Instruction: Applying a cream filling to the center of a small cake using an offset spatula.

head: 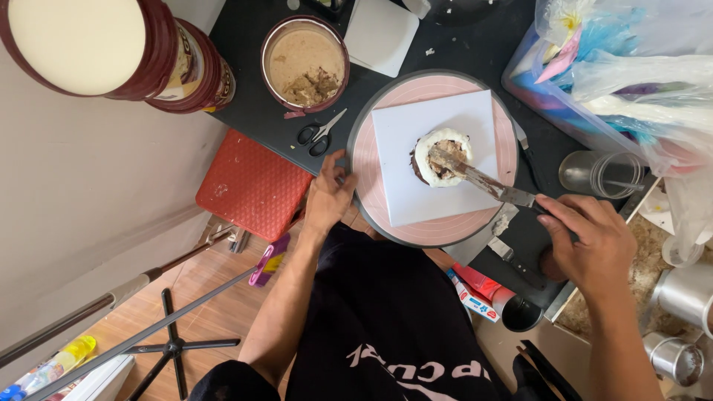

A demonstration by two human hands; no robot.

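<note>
At the table's near edge, the left hand (328,194) pinches the rim of the pink turntable (371,171), which overhangs that edge. The right hand (590,241), its grip clenched on a palette knife (483,180), lays the blade on the small cake (442,156) at the turntable's middle; scissors (319,134) lie just left.

The person wears a black garment with pale lettering; both forearms and hands are bare.

The right hand (594,241) covers the spatula's (483,180) handle, so its grip there cannot be made out. At the worktop's (245,74) far edge, the picture cuts off the white board (382,33) and a glass bowl (464,9). The bags' (631,82) contents are indistinct.
</note>
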